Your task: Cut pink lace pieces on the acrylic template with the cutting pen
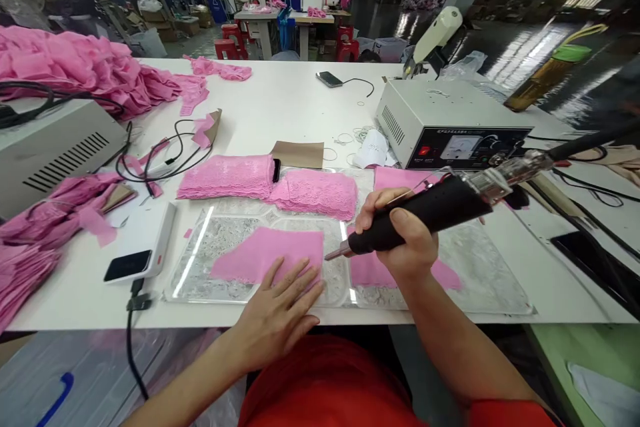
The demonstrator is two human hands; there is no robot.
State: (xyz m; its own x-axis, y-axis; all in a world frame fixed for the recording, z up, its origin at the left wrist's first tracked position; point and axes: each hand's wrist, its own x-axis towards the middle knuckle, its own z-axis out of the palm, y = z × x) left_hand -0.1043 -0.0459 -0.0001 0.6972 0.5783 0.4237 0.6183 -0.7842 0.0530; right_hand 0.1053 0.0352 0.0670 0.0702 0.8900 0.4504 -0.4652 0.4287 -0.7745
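My left hand (283, 313) lies flat, fingers spread, on the lower edge of a pink fabric piece (270, 253). That piece rests on a clear template board (200, 287) with a marbled surface. In my right hand (413, 243) is a black handheld ultrasonic cutter (425, 210), its metal tip pointing left, close to the fabric's right edge. Whether the tip touches anything I cannot tell. A second pink fabric piece (367, 270) lies under my right hand, partly hidden by it. Two stacks of pink fabric, the left stack (227, 177) and the right stack (315, 193), sit along the board's far edge.
A grey generator box (450, 120) with a dial stands at the back right, cables running beside it. To the left are a white power bank (145, 240), black cables (165, 170) and a heap of pink fabric (75, 70). A phone (329, 79) lies farther back.
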